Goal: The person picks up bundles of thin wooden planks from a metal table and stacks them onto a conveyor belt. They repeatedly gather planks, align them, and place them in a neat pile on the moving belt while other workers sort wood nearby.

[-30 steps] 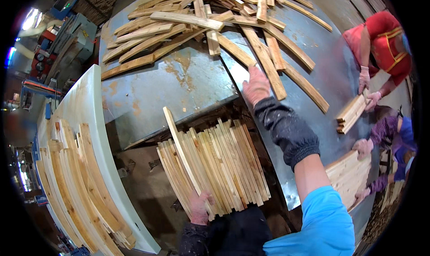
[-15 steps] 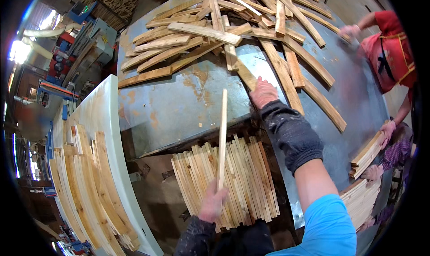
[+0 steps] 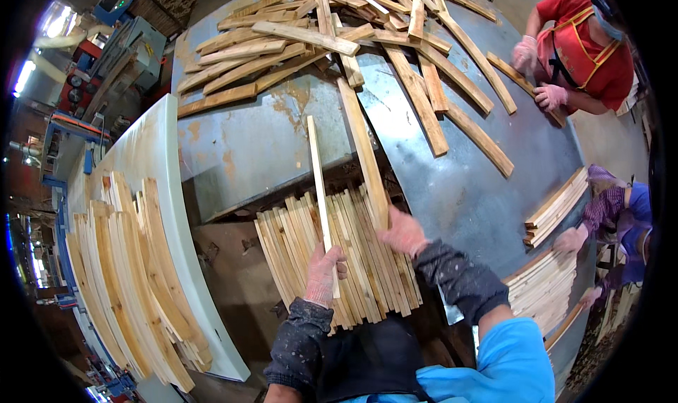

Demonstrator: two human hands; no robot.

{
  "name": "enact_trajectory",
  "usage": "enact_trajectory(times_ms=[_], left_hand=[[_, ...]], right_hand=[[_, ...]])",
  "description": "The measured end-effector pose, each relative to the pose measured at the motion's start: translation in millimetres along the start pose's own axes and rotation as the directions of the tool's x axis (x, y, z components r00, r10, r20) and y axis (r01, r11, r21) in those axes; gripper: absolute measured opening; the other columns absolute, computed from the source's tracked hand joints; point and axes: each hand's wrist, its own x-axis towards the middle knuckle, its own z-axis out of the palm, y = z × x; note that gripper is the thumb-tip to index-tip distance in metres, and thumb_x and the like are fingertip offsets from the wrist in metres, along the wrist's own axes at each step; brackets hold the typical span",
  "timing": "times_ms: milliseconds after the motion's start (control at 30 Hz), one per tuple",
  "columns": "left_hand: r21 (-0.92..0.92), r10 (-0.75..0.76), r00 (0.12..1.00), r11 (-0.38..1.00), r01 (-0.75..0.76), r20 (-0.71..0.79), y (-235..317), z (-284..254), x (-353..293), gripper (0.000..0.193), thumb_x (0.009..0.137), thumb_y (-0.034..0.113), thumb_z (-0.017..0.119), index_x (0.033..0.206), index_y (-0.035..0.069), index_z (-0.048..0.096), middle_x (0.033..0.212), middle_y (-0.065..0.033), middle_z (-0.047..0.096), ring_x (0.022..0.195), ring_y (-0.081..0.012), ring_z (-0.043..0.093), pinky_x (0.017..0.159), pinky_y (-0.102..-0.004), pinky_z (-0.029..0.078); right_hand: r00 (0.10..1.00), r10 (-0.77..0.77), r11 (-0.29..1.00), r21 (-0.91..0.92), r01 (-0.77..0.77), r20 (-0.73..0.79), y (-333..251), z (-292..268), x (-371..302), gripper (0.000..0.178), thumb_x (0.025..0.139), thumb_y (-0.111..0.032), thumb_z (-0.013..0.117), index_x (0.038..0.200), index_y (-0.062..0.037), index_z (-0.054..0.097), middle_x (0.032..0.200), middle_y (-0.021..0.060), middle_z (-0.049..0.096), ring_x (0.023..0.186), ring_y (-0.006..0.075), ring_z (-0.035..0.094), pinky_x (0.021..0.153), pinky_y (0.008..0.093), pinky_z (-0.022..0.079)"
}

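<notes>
A thin pale wooden strip [image 3: 318, 173] stands tilted up from my left hand [image 3: 324, 276], whose gloved fingers are closed around its lower part. In my right hand [image 3: 404, 233], also gloved and closed, is the near end of a longer wooden board [image 3: 363, 142]. That board's far end lies at the table edge, close to the loose pile. Below both hands a row of narrow wooden strips [image 3: 282, 244] lies side by side, partly covered by my hands and the two held pieces.
A jumbled pile of boards [image 3: 311, 39] covers the back of the metal table [image 3: 247, 138]. At left, a white-edged table [image 3: 173, 145] carries long boards [image 3: 131, 283]. Across the right table, a person in red [image 3: 586, 50] handles a board; another person's hands touch stacked strips [image 3: 540, 290].
My right hand has drawn back toward me from the pile, bringing the board with it. The strip in my left hand now leans left. The person in red has both hands on a board.
</notes>
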Motion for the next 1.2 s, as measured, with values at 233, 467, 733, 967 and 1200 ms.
enact_trajectory(times_ms=[233,467,733,967,1200], left_hand=[[-0.115,-0.059,0.995,0.991,0.069,0.084,-32.3,-4.4,-18.0,0.045,0.107,0.026,0.065,0.145,0.005,0.053,0.111,-0.0089,0.067,0.094,-0.0205,0.068,0.085,-0.0389,0.06],[0.028,0.001,0.993,1.0,-0.005,0.12,-47.5,-8.0,-2.2,0.056,0.103,0.024,0.073,0.151,0.003,0.052,0.126,-0.0091,0.069,0.11,-0.0219,0.067,0.096,-0.0384,0.056],[0.01,-0.075,0.997,0.997,0.075,0.007,-51.2,8.9,-2.8,0.06,0.091,0.017,0.084,0.142,-0.002,0.056,0.119,-0.0136,0.072,0.102,-0.0239,0.07,0.092,-0.038,0.059],[0.001,0.025,0.999,1.0,-0.025,0.044,-47.5,7.9,-15.7,0.058,0.093,0.014,0.08,0.143,-0.001,0.056,0.114,-0.0088,0.07,0.096,-0.0204,0.068,0.088,-0.0373,0.059],[-0.021,0.001,1.0,1.0,-0.001,0.03,-50.5,12.5,-21.9,0.056,0.095,0.016,0.079,0.143,0.0,0.055,0.113,-0.0095,0.07,0.095,-0.0211,0.068,0.079,-0.0389,0.061]], right_hand=[[0.898,-0.07,0.653,0.701,-0.288,0.435,-5.8,66.4,-110.3,0.068,0.094,-0.024,0.075,0.153,0.0014,0.052,0.105,0.0062,0.068,0.089,0.0153,0.065,0.082,0.0319,0.056],[0.912,-0.094,0.843,0.519,-0.141,0.4,14.3,96.1,-107.1,0.078,0.096,-0.033,0.075,0.161,-0.0024,0.046,0.102,0.0078,0.07,0.093,0.0178,0.068,0.089,0.0339,0.057],[0.991,0.009,0.997,-0.075,-0.019,-0.136,7.6,-38.5,4.5,0.076,0.094,-0.042,0.072,0.155,-0.0009,0.053,0.151,0.028,0.06,0.138,0.0415,0.06,0.117,0.0457,0.048],[0.806,0.174,0.92,-0.198,-0.338,-0.566,61.0,-131.0,128.0,0.097,0.089,-0.043,0.081,0.164,-0.0001,0.036,0.158,0.0252,0.051,0.146,0.042,0.047,0.122,0.0467,0.04],[0.879,0.117,0.987,-0.047,-0.156,-0.463,47.8,-82.7,122.9,0.068,0.096,-0.031,0.067,0.153,0.0019,0.05,0.121,0.0233,0.071,0.112,0.0377,0.068,0.098,0.0475,0.055]])
